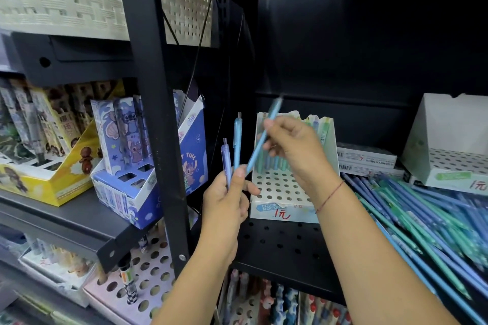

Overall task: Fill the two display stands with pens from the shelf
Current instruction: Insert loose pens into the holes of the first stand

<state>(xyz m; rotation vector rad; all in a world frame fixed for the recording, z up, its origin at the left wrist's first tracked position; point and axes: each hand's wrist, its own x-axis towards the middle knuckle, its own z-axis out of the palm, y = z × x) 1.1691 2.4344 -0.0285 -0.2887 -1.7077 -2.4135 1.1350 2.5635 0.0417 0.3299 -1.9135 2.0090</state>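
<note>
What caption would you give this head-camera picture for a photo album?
Left hand holds two blue pens while the right hand pinches a third pen by the partly filled display stand.

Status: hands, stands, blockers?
Left hand grips two pens; right hand pinches a tilted blue pen. Near stand: back rows filled, front holes bare. Right stand: no pens visible. No blockers seen.
</note>
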